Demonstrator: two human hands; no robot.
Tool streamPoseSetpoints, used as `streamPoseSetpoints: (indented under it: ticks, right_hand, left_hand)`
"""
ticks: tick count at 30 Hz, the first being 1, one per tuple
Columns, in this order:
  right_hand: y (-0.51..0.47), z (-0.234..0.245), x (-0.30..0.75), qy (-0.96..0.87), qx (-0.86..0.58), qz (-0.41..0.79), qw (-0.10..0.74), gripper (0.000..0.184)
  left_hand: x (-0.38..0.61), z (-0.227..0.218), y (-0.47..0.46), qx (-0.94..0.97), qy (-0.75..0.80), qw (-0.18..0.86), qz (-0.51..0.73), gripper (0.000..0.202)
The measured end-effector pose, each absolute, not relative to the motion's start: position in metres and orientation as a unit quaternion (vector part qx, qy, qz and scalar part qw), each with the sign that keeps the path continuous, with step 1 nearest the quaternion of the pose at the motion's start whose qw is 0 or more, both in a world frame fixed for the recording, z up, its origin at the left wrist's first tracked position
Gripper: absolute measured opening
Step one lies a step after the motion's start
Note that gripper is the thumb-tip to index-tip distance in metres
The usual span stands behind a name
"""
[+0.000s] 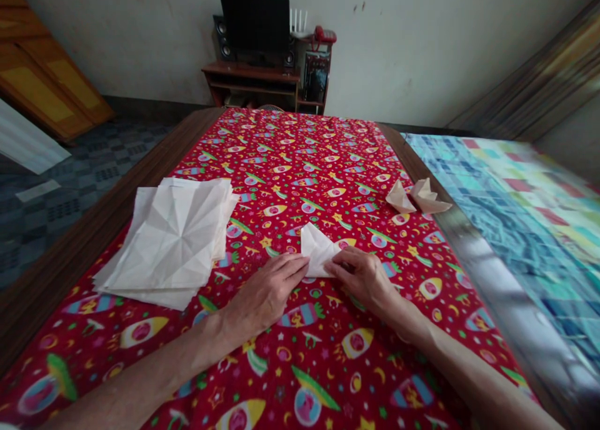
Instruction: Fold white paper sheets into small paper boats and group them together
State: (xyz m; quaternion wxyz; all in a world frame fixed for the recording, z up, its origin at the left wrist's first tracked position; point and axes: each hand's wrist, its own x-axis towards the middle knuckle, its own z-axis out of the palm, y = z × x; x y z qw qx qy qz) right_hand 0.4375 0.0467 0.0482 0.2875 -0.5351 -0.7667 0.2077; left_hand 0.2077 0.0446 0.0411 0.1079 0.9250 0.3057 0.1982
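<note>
Your left hand and right hand are both bare. Just behind the fingers the knuckles stand up as small ridges, and fine tendon lines run back from them across the back of each hand. Farther back from the fingers the wrists narrow, and a bony bump shows at the left one. Your left forearm and right forearm are lean and uncovered as far back from the fingers as the view reaches. At the fingertips the nails are too small to make out.
</note>
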Motion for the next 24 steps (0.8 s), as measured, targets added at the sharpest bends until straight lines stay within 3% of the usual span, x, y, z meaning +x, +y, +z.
streamPoseSetpoints:
  ticks: [10,24]
  right_hand:
    - [0.0544,0.0452,0.4335,-0.765,-0.563,0.183,0.255,0.025]
    - [0.0563,0.0469,0.4309,-0.766,-0.577,0.165,0.233,0.026]
  left_hand:
    - [0.2111,0.0393,0.0415,0.922,0.314,0.114,0.194,0.053]
    - [0.2121,0.042,0.0395,0.933,0.307,0.086,0.166,0.045]
